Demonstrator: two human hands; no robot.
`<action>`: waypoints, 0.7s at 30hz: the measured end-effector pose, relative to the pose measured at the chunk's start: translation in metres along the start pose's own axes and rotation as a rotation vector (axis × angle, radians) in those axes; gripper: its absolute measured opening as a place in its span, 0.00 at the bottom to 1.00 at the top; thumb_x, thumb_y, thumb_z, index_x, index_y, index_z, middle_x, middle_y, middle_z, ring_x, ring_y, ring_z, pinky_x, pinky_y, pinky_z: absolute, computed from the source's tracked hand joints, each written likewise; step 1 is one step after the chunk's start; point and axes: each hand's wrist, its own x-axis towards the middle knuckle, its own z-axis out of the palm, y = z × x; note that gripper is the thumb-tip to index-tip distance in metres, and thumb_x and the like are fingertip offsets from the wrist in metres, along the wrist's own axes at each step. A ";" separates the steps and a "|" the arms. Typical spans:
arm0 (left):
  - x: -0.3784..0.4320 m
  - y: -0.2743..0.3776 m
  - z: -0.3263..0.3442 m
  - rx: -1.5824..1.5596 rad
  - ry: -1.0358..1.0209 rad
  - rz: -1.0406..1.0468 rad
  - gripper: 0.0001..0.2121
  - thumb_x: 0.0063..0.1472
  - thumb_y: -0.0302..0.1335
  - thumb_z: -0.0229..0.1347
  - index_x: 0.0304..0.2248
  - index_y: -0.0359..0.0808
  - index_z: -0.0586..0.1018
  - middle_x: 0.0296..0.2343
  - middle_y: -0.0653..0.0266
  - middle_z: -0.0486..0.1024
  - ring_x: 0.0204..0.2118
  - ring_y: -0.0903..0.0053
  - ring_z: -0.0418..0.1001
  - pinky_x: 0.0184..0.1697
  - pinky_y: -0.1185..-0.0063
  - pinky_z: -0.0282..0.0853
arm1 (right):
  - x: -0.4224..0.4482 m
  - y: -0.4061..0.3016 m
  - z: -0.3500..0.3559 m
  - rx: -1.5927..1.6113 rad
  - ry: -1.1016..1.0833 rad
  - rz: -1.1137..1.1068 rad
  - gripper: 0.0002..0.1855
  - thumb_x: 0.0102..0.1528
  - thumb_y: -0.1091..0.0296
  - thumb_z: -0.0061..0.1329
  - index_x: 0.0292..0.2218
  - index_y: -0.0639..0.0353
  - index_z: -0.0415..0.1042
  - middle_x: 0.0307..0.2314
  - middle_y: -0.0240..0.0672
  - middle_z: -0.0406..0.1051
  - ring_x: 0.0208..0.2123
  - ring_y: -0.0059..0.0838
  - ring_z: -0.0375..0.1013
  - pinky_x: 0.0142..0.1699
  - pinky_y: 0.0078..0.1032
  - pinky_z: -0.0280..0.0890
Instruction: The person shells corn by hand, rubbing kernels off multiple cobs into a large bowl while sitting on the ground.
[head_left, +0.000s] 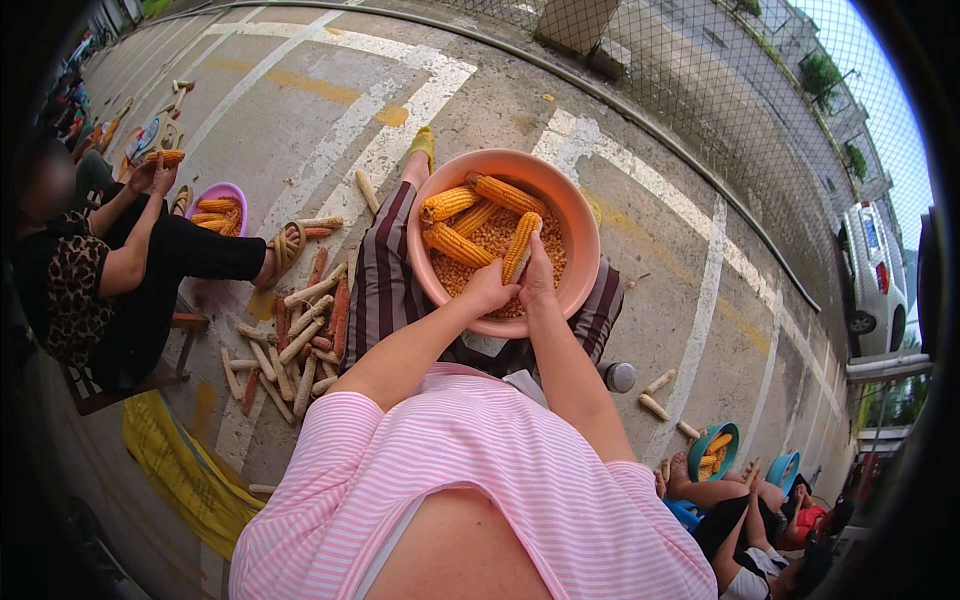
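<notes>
Both hands hold one yellow corn cob (520, 244) over a pink plastic basin (581, 292), which rests between my striped trouser legs. My left hand (489, 286) grips the cob's lower end. My right hand (537, 268) lies along its right side, with the thumb reaching up near the tip. A pale strip without kernels shows on the cob beside that thumb. Loose corn kernels (491, 230) cover the basin's bottom. Several full corn cobs (454, 246) lie on them towards the left and far side.
Stripped cobs (300, 337) are heaped on the concrete at my left. Beyond them a seated person (127, 247) holds a cob near a purple basin (241, 196). A yellow sack (180, 472) lies behind. A lidded metal container (619, 377) stands by my right leg. More people sit lower right with teal basins (731, 435).
</notes>
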 end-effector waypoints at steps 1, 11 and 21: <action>-0.002 0.003 -0.002 0.009 -0.002 -0.004 0.27 0.47 0.35 0.59 0.44 0.27 0.67 0.38 0.43 0.72 0.43 0.56 0.70 0.46 0.71 0.64 | 0.000 0.000 -0.001 -0.005 0.000 -0.009 0.23 0.57 0.48 0.40 0.40 0.61 0.67 0.27 0.37 0.71 0.29 0.29 0.72 0.36 0.26 0.67; 0.001 -0.004 -0.001 -0.006 -0.014 0.002 0.29 0.47 0.35 0.60 0.46 0.27 0.66 0.40 0.41 0.71 0.45 0.56 0.69 0.47 0.71 0.63 | -0.006 -0.005 0.008 0.049 0.003 0.018 0.25 0.56 0.45 0.39 0.41 0.61 0.66 0.27 0.37 0.70 0.29 0.29 0.71 0.36 0.27 0.66; -0.002 0.002 -0.003 0.075 -0.026 0.015 0.27 0.47 0.36 0.59 0.43 0.27 0.67 0.39 0.41 0.71 0.45 0.54 0.69 0.47 0.69 0.64 | -0.001 -0.003 0.003 0.010 0.043 0.017 0.27 0.55 0.42 0.41 0.39 0.60 0.67 0.27 0.36 0.71 0.28 0.28 0.70 0.36 0.25 0.66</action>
